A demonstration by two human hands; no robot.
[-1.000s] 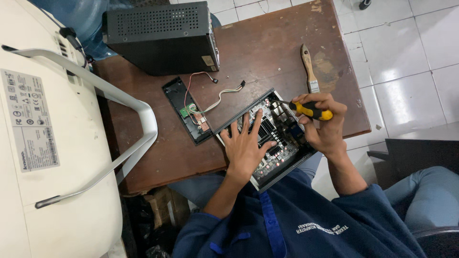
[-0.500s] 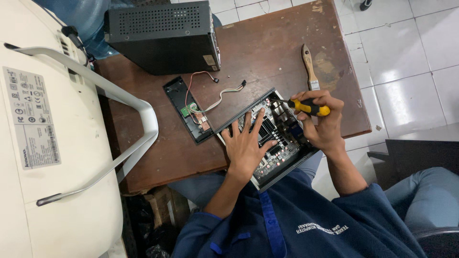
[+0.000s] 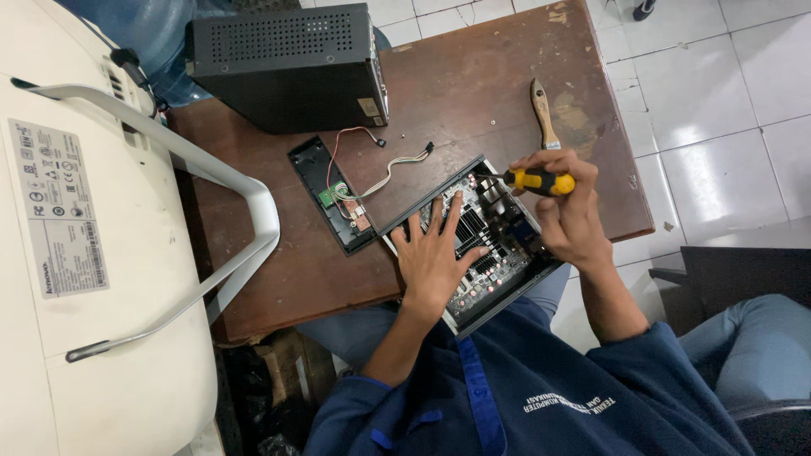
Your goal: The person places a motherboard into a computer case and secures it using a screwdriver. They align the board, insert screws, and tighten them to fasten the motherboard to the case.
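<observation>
An open black case with a circuit board (image 3: 498,253) lies at the near edge of a brown wooden table (image 3: 473,93). My left hand (image 3: 435,257) rests flat on the board with fingers spread. My right hand (image 3: 566,211) grips a yellow and black screwdriver (image 3: 536,181), held roughly level with its tip pointing left over the board's far corner.
A narrow black panel with a small board and loose wires (image 3: 342,198) lies left of the case. A black perforated box (image 3: 287,63) stands at the back. A wooden-handled brush (image 3: 543,114) lies to the right. A white monitor back with its stand (image 3: 93,245) fills the left.
My right hand has lifted the screwdriver slightly and shifted it toward the board's far corner. My left hand has stayed flat on the board.
</observation>
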